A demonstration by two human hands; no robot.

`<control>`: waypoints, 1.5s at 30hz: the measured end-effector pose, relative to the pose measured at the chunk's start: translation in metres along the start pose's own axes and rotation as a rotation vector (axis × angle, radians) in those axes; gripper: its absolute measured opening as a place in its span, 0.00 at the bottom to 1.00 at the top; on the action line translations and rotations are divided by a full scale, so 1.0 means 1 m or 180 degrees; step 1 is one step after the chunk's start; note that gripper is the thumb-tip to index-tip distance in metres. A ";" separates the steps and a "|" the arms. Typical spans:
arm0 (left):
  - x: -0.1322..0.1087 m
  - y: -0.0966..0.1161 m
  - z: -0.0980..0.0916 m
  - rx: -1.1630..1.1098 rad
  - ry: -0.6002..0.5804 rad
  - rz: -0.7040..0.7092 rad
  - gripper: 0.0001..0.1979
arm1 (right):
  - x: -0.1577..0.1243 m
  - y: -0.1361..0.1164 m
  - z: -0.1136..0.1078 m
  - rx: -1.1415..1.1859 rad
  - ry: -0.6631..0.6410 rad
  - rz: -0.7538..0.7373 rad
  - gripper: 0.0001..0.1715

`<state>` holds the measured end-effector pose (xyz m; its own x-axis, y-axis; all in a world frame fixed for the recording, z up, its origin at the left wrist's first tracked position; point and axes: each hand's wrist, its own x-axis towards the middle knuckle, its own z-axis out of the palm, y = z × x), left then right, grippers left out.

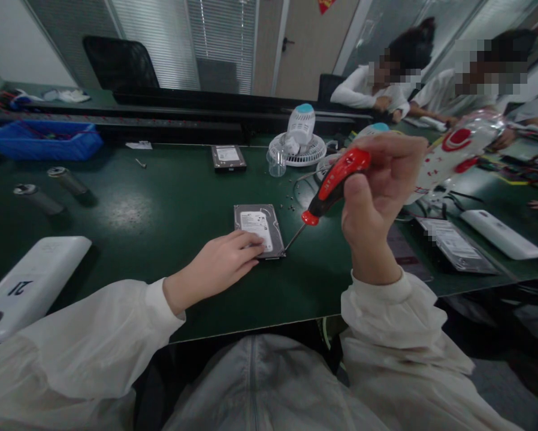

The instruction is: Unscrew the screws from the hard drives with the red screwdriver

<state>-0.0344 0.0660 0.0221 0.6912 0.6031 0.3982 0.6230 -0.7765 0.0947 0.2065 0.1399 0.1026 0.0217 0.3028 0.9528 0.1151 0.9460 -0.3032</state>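
A hard drive with a white label lies flat on the green table. My left hand rests on it from the left, fingers stretched out across the label and lower edge. My right hand, raised to the right of the drive, is closed round the handle of a red and black screwdriver. The tool slants down to the left, and its tip meets the drive's lower right corner. Several small screws lie loose just beyond the drive.
Farther back are a second hard drive, a clear cup and a white fan. White power banks and metal cylinders stand left, near a blue bin. Another drive lies right; people sit beyond.
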 end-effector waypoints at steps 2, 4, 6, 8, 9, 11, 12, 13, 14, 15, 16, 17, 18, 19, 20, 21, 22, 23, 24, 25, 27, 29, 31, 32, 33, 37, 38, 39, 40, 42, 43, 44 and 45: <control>0.000 0.000 0.000 -0.0011 0.0017 0.0012 0.13 | -0.001 -0.001 0.001 0.0089 -0.0112 0.0101 0.17; 0.000 0.000 -0.001 -0.0019 0.0038 0.0031 0.12 | -0.002 0.001 0.001 0.0151 -0.0272 0.0198 0.18; 0.000 0.000 -0.001 -0.0021 0.0045 0.0032 0.12 | -0.003 0.003 -0.001 0.0104 -0.0318 0.0237 0.18; 0.000 0.000 0.000 -0.0006 0.0034 0.0017 0.13 | -0.003 0.005 -0.003 -0.0005 -0.0260 0.0178 0.21; 0.000 0.000 0.000 0.0002 0.0021 0.0005 0.13 | -0.003 0.006 -0.003 -0.0058 -0.0207 0.0128 0.23; 0.000 0.000 0.000 0.0006 0.0006 -0.0013 0.13 | -0.002 0.006 -0.004 -0.0113 -0.0163 0.0049 0.24; 0.000 0.001 0.000 0.0007 0.0001 -0.0014 0.13 | -0.002 0.005 -0.003 -0.0099 -0.0189 0.0046 0.23; 0.000 0.001 -0.001 0.0008 0.0001 -0.0016 0.12 | -0.002 0.005 -0.002 -0.0048 -0.0233 0.0074 0.22; 0.000 0.001 -0.001 0.0006 0.0001 -0.0016 0.12 | -0.002 0.004 -0.002 0.0033 -0.0292 0.0119 0.20; 0.001 0.001 -0.001 0.0003 -0.0005 -0.0013 0.12 | -0.003 0.004 -0.001 0.0139 -0.0364 0.0165 0.19; 0.001 0.001 -0.001 -0.0001 -0.0011 -0.0009 0.12 | -0.003 0.004 -0.001 0.0233 -0.0428 0.0197 0.19; 0.001 0.001 -0.002 -0.0006 -0.0016 -0.0008 0.12 | -0.004 0.004 -0.001 0.0277 -0.0463 0.0213 0.19; 0.001 0.001 -0.002 -0.0012 -0.0014 -0.0010 0.12 | -0.005 0.005 -0.001 0.0256 -0.0460 0.0206 0.20; 0.001 0.001 -0.002 -0.0014 -0.0015 -0.0013 0.12 | -0.005 0.005 -0.001 0.0178 -0.0427 0.0180 0.20; 0.001 0.001 -0.002 -0.0011 -0.0015 -0.0014 0.12 | -0.006 0.006 -0.002 0.0058 -0.0369 0.0164 0.22; 0.001 0.001 -0.002 -0.0004 -0.0008 -0.0017 0.12 | -0.006 0.007 -0.003 -0.0062 -0.0296 0.0158 0.23; 0.001 0.001 -0.002 0.0002 -0.0001 -0.0017 0.12 | -0.005 0.007 -0.003 -0.0150 -0.0231 0.0150 0.24; 0.001 0.001 -0.001 0.0005 0.0003 -0.0016 0.12 | -0.005 0.006 -0.003 -0.0175 -0.0186 0.0142 0.25; 0.001 0.001 -0.001 0.0005 0.0002 -0.0016 0.12 | -0.004 0.006 -0.003 -0.0142 -0.0183 0.0133 0.25; 0.001 0.001 -0.001 0.0003 -0.0002 -0.0017 0.12 | -0.004 0.005 -0.003 -0.0059 -0.0215 0.0142 0.24; 0.000 0.001 -0.001 0.0001 -0.0011 -0.0014 0.12 | -0.004 0.004 -0.002 0.0180 -0.0344 0.0215 0.21; 0.000 0.001 -0.001 0.0009 -0.0016 -0.0011 0.12 | -0.004 0.005 -0.001 0.0372 -0.0495 0.0256 0.20; 0.000 0.001 -0.001 0.0011 0.0002 -0.0009 0.12 | -0.005 0.008 -0.001 0.0368 -0.0474 0.0246 0.21; 0.000 0.001 -0.001 0.0005 0.0008 -0.0008 0.12 | -0.006 0.010 -0.002 0.0301 -0.0408 0.0232 0.22; 0.000 0.001 -0.001 -0.0001 0.0010 -0.0007 0.12 | -0.006 0.011 -0.003 0.0218 -0.0316 0.0224 0.24; 0.000 0.001 -0.001 -0.0018 0.0001 -0.0003 0.12 | -0.005 0.009 -0.004 -0.0013 -0.0164 0.0190 0.25; 0.000 0.001 -0.002 -0.0019 0.0004 -0.0004 0.12 | -0.005 0.007 -0.004 -0.0030 -0.0192 0.0177 0.24; 0.001 0.001 -0.002 -0.0019 0.0010 -0.0002 0.12 | -0.004 0.005 -0.003 -0.0038 -0.0230 0.0161 0.23; 0.001 0.001 -0.002 -0.0017 0.0011 0.0004 0.12 | -0.004 0.003 -0.002 -0.0035 -0.0276 0.0150 0.22; 0.001 0.001 -0.002 -0.0013 0.0007 0.0009 0.12 | -0.004 0.001 -0.001 0.0007 -0.0373 0.0176 0.22; 0.001 0.001 -0.002 -0.0014 0.0002 0.0011 0.12 | -0.004 0.002 0.000 0.0017 -0.0394 0.0194 0.22; 0.001 0.001 -0.002 -0.0018 0.0005 0.0008 0.12 | -0.004 0.003 0.000 0.0004 -0.0381 0.0199 0.22; 0.001 0.001 -0.002 -0.0025 0.0012 0.0005 0.12 | -0.004 0.005 0.000 -0.0032 -0.0339 0.0190 0.21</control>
<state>-0.0336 0.0653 0.0241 0.6906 0.6013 0.4018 0.6190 -0.7788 0.1013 0.2068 0.1437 0.0968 -0.0767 0.3695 0.9261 0.1267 0.9249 -0.3585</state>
